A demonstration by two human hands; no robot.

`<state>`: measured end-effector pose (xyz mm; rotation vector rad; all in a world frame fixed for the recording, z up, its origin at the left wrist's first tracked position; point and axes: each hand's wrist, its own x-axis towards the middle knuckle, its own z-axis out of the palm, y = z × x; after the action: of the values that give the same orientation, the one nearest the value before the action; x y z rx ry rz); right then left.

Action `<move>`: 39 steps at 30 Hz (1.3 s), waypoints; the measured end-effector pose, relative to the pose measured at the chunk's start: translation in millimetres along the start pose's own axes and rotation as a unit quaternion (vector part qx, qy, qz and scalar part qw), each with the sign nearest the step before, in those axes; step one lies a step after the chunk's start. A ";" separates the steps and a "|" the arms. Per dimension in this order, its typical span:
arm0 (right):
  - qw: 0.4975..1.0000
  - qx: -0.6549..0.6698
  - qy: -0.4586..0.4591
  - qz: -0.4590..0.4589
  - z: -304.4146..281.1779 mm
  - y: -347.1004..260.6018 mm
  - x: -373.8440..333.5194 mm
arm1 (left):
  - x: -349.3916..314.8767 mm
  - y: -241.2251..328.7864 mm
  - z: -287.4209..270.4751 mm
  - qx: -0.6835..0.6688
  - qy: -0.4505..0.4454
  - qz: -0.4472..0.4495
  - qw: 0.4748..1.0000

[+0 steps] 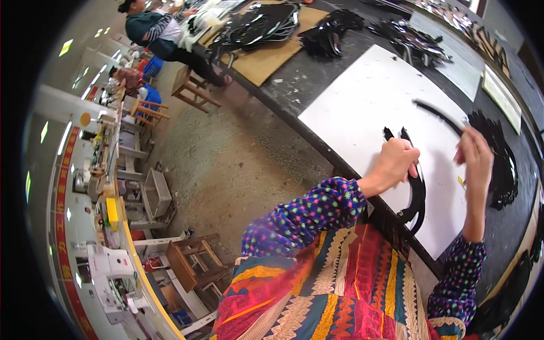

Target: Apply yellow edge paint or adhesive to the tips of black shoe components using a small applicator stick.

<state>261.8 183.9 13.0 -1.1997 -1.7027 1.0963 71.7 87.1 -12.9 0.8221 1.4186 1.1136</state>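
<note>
My left hand (395,161) is closed around a small bunch of curved black strips (418,199) over the white sheet (362,93). Their lower ends hang down by the table's near edge, and short ends stick up past my knuckles. To the right, my right hand (477,156) is raised, slightly blurred, its fingers pinched at the end of a single curved black strip (439,115). That strip points away to the upper left, apart from the bunch. The strips' material is hard to make out; they look dark and partly glossy.
Beside my right hand lies a pile of black strips (501,164). More glossy black bundles (334,31) sit along the far side of the dark table (294,90), some on brown cardboard (255,68). A person (161,34) stands at the far left end. Wooden stools (192,89) stand on the floor.
</note>
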 end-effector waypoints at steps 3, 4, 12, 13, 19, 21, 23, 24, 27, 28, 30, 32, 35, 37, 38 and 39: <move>0.993 -0.004 -0.071 0.095 15.3 30.3 -15.5 | 0.2 -12.0 -2.2 -0.167 -0.024 -0.051 0.984; 0.991 -0.039 -0.073 0.107 18.0 24.1 -21.8 | 1.4 -15.2 -0.8 -0.203 -0.023 -0.079 0.976; 0.800 -0.502 0.054 -0.323 11.7 8.5 -45.6 | 0.2 -15.0 1.2 -0.034 -0.080 0.047 0.995; 0.892 -0.396 -0.016 -0.217 16.6 1.9 -55.8 | -8.8 -3.9 -1.3 0.084 -0.064 0.099 0.989; 0.938 -0.292 -0.103 -0.158 36.2 14.1 -75.5 | -8.6 -35.1 -23.7 0.384 -0.023 0.431 0.816; 0.940 -0.264 -0.113 -0.187 35.7 15.1 -72.0 | -9.0 -34.5 -28.5 0.443 -0.032 0.460 0.769; 0.930 -0.275 -0.106 -0.219 39.0 12.4 -73.7 | -5.9 -35.6 -31.4 0.453 -0.033 0.472 0.756; 0.919 -0.285 -0.100 -0.251 39.5 11.5 -74.2 | -3.7 -36.2 -32.1 0.461 -0.033 0.484 0.743; 0.922 -0.280 -0.091 -0.252 31.8 28.1 -57.5 | 2.5 -31.4 -36.3 0.487 -0.014 0.530 0.694; 0.923 -0.274 -0.084 -0.257 29.6 27.8 -51.1 | 3.6 -32.1 -35.8 0.504 -0.014 0.538 0.675; 0.939 -0.230 -0.101 -0.233 28.6 18.5 -46.3 | 2.2 -31.6 -43.3 0.514 -0.002 0.544 0.663; 0.956 -0.190 -0.092 -0.204 32.3 7.4 -54.0 | -0.7 -25.7 -50.2 0.542 -0.016 0.539 0.644; 0.956 -0.188 -0.108 -0.199 36.6 -8.3 -78.4 | -0.8 -25.9 -51.8 0.513 -0.013 0.552 0.657; 0.948 -0.211 -0.112 -0.210 38.0 -1.4 -87.1 | -2.0 -26.1 -48.5 0.525 -0.010 0.569 0.633; 0.946 -0.218 -0.109 -0.212 39.2 1.2 -89.5 | -4.0 -26.9 -47.4 0.530 -0.004 0.579 0.619; 0.946 -0.221 -0.100 -0.214 39.3 2.8 -90.7 | -5.5 -26.6 -47.9 0.536 -0.020 0.580 0.613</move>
<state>250.4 89.0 -12.6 -0.9202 -2.3175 0.5986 28.2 64.7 -38.1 2.9213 1.3777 0.9410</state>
